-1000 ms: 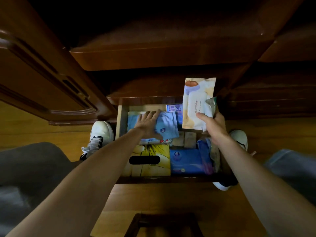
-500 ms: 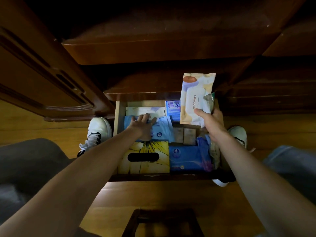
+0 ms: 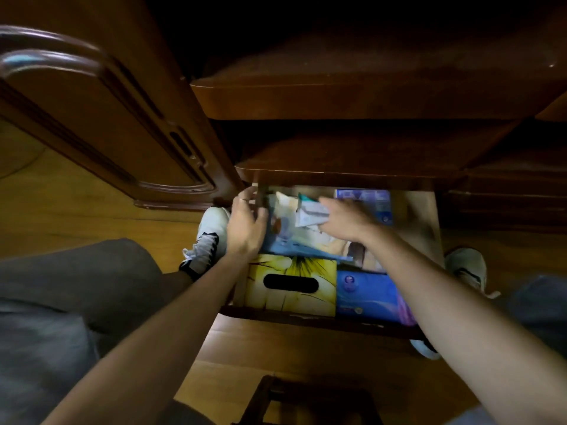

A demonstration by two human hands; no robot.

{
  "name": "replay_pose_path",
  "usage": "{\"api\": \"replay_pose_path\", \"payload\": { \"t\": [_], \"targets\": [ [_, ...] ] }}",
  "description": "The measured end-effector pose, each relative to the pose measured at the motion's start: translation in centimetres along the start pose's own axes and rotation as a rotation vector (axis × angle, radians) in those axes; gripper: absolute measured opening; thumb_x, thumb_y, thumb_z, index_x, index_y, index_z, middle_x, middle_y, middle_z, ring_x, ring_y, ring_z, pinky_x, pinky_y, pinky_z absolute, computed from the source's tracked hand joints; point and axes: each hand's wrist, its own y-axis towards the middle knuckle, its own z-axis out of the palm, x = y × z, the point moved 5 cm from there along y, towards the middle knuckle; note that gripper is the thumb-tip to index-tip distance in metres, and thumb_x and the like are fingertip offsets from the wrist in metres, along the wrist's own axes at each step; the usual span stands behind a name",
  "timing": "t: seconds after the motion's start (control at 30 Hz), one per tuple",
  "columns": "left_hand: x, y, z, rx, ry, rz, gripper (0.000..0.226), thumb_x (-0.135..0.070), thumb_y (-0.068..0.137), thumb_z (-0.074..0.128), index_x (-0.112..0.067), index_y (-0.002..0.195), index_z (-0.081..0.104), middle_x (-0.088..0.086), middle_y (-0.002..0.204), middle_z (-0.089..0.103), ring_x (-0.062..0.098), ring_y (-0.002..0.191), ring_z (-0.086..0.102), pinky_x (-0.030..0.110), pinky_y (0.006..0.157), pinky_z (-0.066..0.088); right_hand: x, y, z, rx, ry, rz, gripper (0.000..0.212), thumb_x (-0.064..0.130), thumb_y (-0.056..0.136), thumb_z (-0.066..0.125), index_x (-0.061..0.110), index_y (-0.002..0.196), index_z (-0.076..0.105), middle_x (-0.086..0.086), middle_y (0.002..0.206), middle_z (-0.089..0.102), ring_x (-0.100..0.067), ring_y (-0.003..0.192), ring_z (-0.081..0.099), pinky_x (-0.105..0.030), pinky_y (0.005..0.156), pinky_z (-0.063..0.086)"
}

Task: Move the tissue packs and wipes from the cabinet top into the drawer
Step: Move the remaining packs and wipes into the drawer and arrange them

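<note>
The drawer [image 3: 420, 222] stands pulled out under the dark wooden cabinet top [image 3: 368, 87]. My right hand [image 3: 346, 219] is low inside it, shut on the cream wipes pack [image 3: 283, 219] and a small green-and-white pack [image 3: 310, 211], which lie blurred over a light blue tissue pack [image 3: 294, 246]. My left hand [image 3: 245, 222] is at the drawer's back left, fingers curled against the packs' left edge; blur hides its grip. A yellow tissue box [image 3: 320, 271] fills the front left, and a blue pack [image 3: 368, 292] sits at the front right.
Another blue pack [image 3: 368, 200] lies at the drawer's back right. An open cabinet door [image 3: 122, 133] stands to the left. My white shoes [image 3: 208, 237] rest on the wooden floor beside the drawer. A dark stool frame [image 3: 306, 400] is close below.
My right hand brought the wipes pack down from above the drawer's right side and leftward onto the packs inside. My left hand slid off the light blue pack to the drawer's back left.
</note>
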Motion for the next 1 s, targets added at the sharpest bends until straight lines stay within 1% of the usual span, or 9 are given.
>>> {"api": "replay_pose_path", "payload": {
  "t": [0.1, 0.2, 0.37, 0.43, 0.6, 0.7, 0.83, 0.93, 1.0],
  "targets": [
    [-0.3, -0.5, 1.2, 0.21, 0.428, 0.323, 0.079, -0.037, 0.084, 0.071, -0.019, 0.152, 0.036, 0.01, 0.155, 0.035, 0.029, 0.138, 0.036, 0.045, 0.115, 0.033, 2.0, 1.9, 2.2, 0.003, -0.19, -0.053, 0.033, 0.029, 0.089, 0.067, 0.028, 0.12, 0.058, -0.006, 0.117, 0.066, -0.028, 0.106, 0.06, -0.035, 0.078, 0.048],
    [1.0, -0.6, 3.5, 0.411, 0.768, 0.381, 0.084, -0.05, 0.088, 0.066, -0.02, 0.156, 0.029, 0.007, 0.166, 0.016, 0.029, 0.151, 0.015, 0.048, 0.123, 0.012, 1.3, 2.8, 2.3, -0.009, -0.286, -0.037, 0.054, 0.03, 0.088, 0.068, 0.025, 0.139, 0.05, -0.008, 0.134, 0.056, -0.031, 0.125, 0.046, -0.043, 0.096, 0.043],
    [1.2, 0.8, 5.4, 0.422, 0.931, 0.508, 0.104, -0.059, 0.083, 0.065, -0.028, 0.16, 0.001, 0.002, 0.169, 0.007, 0.028, 0.155, 0.001, 0.057, 0.122, -0.009, -0.6, 3.2, 2.9, 0.096, -0.237, -0.085, 0.054, 0.029, 0.086, 0.066, 0.033, 0.137, 0.051, 0.0, 0.148, 0.044, -0.028, 0.13, 0.037, -0.045, 0.102, 0.04],
    [1.0, 1.4, 6.5, 0.476, 0.992, 0.543, 0.11, -0.06, 0.082, 0.068, -0.026, 0.16, -0.003, 0.004, 0.166, 0.02, 0.029, 0.154, 0.007, 0.057, 0.119, -0.013, -1.0, 3.2, 3.5, 0.09, -0.226, -0.091, 0.055, 0.033, 0.085, 0.067, 0.036, 0.138, 0.05, 0.002, 0.156, 0.032, -0.029, 0.137, 0.031, -0.05, 0.105, 0.037],
    [0.5, 3.1, 7.5, 0.585, 0.858, 0.409, 0.094, -0.041, 0.083, 0.077, -0.018, 0.154, 0.02, 0.012, 0.141, 0.055, 0.032, 0.138, 0.042, 0.044, 0.121, 0.015, -1.8, 3.7, 2.6, 0.062, -0.087, -0.05, 0.046, 0.046, 0.085, 0.067, 0.037, 0.128, 0.054, 0.005, 0.111, 0.068, -0.015, 0.088, 0.058, -0.031, 0.069, 0.049],
    [-0.1, 3.9, 5.6, 0.662, 0.627, 0.259, 0.074, -0.031, 0.085, 0.077, -0.015, 0.145, 0.036, 0.008, 0.122, 0.066, 0.023, 0.105, 0.062, 0.027, 0.085, 0.046, -1.8, 3.9, 1.8, 0.071, 0.076, -0.034, 0.049, 0.039, 0.082, 0.074, 0.029, 0.126, 0.055, 0.005, 0.106, 0.066, -0.013, 0.085, 0.062, -0.028, 0.066, 0.049],
    [-1.2, 4.9, -0.3, 0.719, 0.499, 0.127, 0.039, -0.027, 0.084, 0.079, -0.019, 0.121, 0.067, -0.006, 0.102, 0.067, 0.013, 0.094, 0.063, 0.017, 0.07, 0.045, -1.9, 3.7, 0.9, 0.071, 0.308, 0.019, 0.035, 0.026, 0.084, 0.075, 0.025, 0.115, 0.059, 0.005, 0.101, 0.066, -0.014, 0.084, 0.063, -0.026, 0.06, 0.046],
    [-0.2, 4.9, -5.4, 0.69, 0.429, 0.009, 0.028, -0.027, 0.086, 0.079, -0.016, 0.111, 0.071, -0.003, 0.099, 0.07, 0.015, 0.093, 0.066, 0.024, 0.073, 0.05, -1.4, 3.1, 1.6, 0.149, 0.243, 0.036, 0.043, 0.015, 0.082, 0.078, 0.008, 0.122, 0.064, -0.008, 0.114, 0.07, -0.024, 0.094, 0.066, -0.034, 0.079, 0.053],
    [1.2, 4.4, -8.4, 0.637, 0.325, -0.061, 0.024, -0.023, 0.088, 0.077, -0.014, 0.109, 0.072, 0.001, 0.106, 0.072, 0.017, 0.098, 0.066, 0.025, 0.078, 0.049, -0.5, 2.4, 1.4, 0.208, 0.262, 0.015, 0.021, 0.011, 0.08, 0.081, 0.013, 0.099, 0.071, -0.009, 0.096, 0.073, -0.019, 0.076, 0.063, -0.03, 0.066, 0.047]
  ]
}}
